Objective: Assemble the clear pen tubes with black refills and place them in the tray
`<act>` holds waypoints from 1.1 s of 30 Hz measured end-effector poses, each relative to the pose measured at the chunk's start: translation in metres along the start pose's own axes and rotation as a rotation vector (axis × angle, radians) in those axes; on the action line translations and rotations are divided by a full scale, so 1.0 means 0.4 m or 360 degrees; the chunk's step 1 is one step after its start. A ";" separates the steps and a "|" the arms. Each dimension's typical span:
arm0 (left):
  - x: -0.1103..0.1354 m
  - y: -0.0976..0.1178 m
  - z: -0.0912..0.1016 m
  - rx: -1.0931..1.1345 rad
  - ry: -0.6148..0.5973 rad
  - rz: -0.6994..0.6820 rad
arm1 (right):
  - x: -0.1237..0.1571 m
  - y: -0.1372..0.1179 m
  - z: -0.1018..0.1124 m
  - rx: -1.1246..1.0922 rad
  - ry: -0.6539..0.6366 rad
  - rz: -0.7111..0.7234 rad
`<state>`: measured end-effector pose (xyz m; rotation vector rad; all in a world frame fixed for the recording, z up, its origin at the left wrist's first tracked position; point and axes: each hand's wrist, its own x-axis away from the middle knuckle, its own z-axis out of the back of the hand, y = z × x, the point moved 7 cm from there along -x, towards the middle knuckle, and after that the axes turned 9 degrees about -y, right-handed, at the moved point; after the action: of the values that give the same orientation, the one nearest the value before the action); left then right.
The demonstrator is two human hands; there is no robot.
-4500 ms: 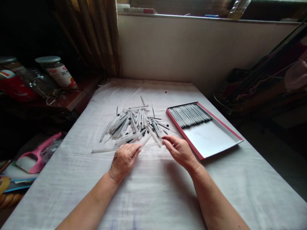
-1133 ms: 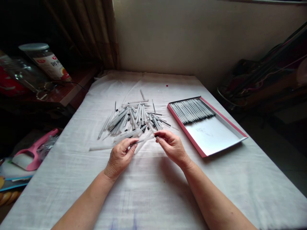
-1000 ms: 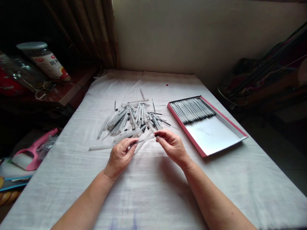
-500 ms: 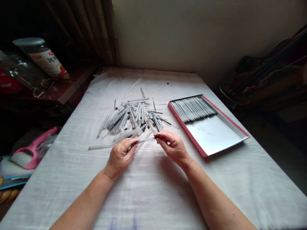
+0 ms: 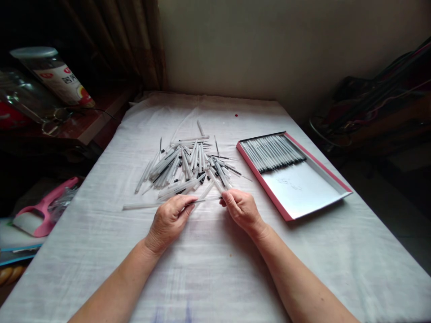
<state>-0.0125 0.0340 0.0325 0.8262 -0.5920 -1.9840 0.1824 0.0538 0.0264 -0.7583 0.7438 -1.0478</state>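
My left hand (image 5: 170,220) pinches one end of a thin pen part, possibly a refill (image 5: 209,198), that spans level between my hands. The fingers of my right hand (image 5: 243,209) are curled round its other end, the thumb lying on top, so that tip is mostly hidden. Just beyond my hands spreads a loose pile of clear pen barrels (image 5: 166,172), with dark refills (image 5: 232,168) and small black caps (image 5: 202,177) among them. One clear barrel (image 5: 139,207) lies to the left of my left hand.
Right of the pile, a shallow red-edged box (image 5: 266,190) holds a row of pens (image 5: 272,152) with black ends. A white cloth (image 5: 208,269) covers the table. On the left are a brown ledge with a labelled jar (image 5: 62,80), glasses (image 5: 55,122) and a pink-handled object (image 5: 45,208).
My right hand has dropped slightly and rolled, its fingers now curled under with the thumb on top. My left hand keeps its pinch in nearly the same place.
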 end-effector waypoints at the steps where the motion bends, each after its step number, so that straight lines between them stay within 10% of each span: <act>1: 0.000 -0.002 0.001 0.0004 0.0005 0.0012 | 0.002 0.005 -0.001 -0.0071 -0.0006 -0.0010; 33: 0.005 -0.047 0.032 0.0018 0.0107 0.0304 | 0.006 0.046 0.024 -0.0366 0.0069 -0.0170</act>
<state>-0.0332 0.0429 0.0277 0.8087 -0.6200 -1.7746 0.1998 0.0589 0.0158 -0.9838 0.8785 -1.0891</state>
